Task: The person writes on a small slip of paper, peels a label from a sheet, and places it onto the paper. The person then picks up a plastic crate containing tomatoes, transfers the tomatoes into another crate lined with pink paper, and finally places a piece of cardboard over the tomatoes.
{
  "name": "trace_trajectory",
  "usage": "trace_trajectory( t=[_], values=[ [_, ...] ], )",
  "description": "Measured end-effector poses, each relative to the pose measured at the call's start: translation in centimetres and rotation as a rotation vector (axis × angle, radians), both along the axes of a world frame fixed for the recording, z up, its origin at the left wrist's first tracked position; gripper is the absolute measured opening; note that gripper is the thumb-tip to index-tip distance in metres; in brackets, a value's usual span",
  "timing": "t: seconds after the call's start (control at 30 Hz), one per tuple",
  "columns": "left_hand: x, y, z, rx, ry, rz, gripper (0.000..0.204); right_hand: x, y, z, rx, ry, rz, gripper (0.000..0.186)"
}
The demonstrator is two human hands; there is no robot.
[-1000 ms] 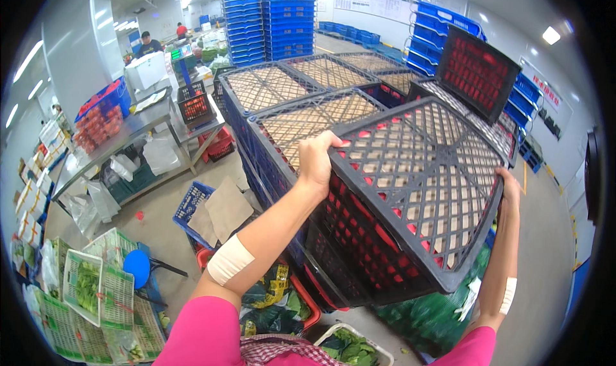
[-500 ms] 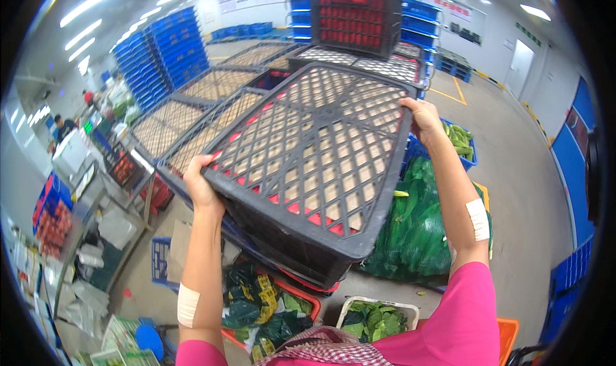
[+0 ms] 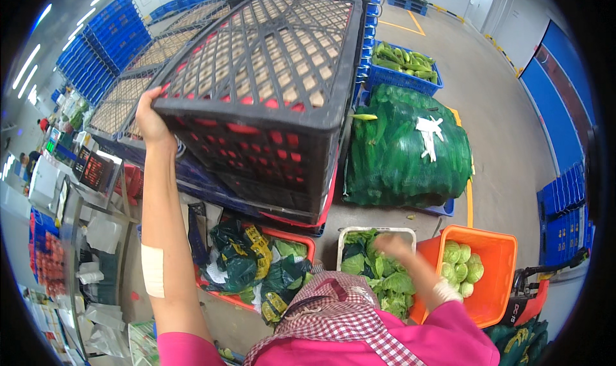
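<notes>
A black plastic crate (image 3: 256,125) with a lattice bottom facing up fills the upper middle; brown and red show through its openings. My left hand (image 3: 154,119) grips its near left corner, thumb at the top edge. My right hand (image 3: 393,245) is off the crate, low and right of it, above a white basket (image 3: 412,232) of leafy greens (image 3: 393,282). Motion smears its fingers, so their shape and whether they touch the greens do not show.
Right of the crate lies a green net sack (image 3: 404,154) below a blue crate (image 3: 410,77) of long green vegetables. Near me stand an orange bin (image 3: 494,263) with cabbages (image 3: 459,270) and a red-orange crate (image 3: 308,244) with green bags. A metal table (image 3: 77,238) is at left.
My right hand has let go of the crate's far right edge and come down toward me. My left hand remains on its corner. The view has tilted down and swung right.
</notes>
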State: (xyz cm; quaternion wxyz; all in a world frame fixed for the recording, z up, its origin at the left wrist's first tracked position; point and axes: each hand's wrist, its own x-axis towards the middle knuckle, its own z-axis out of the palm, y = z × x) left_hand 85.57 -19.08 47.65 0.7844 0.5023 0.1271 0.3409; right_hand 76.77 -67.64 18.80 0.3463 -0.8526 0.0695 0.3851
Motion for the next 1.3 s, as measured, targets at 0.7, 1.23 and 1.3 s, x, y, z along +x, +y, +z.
trace_trajectory(
  t=[0.7,1.23,1.3],
  values=[
    [0.4,-4.6,0.4,-0.153,-0.025,0.135,0.027,33.3,8.3,27.9,1.047,-0.97,-0.271,0.026],
    [0.7,-3.0,-2.3,0.092,-0.028,0.184,0.03,39.0,7.8,15.1,0.841,-1.256,-0.524,0.023],
    [-1.3,-3.4,-1.8,0.009,-0.177,0.129,0.03,39.9,5.2,4.9,0.726,-1.602,-0.37,0.024]
  ],
)
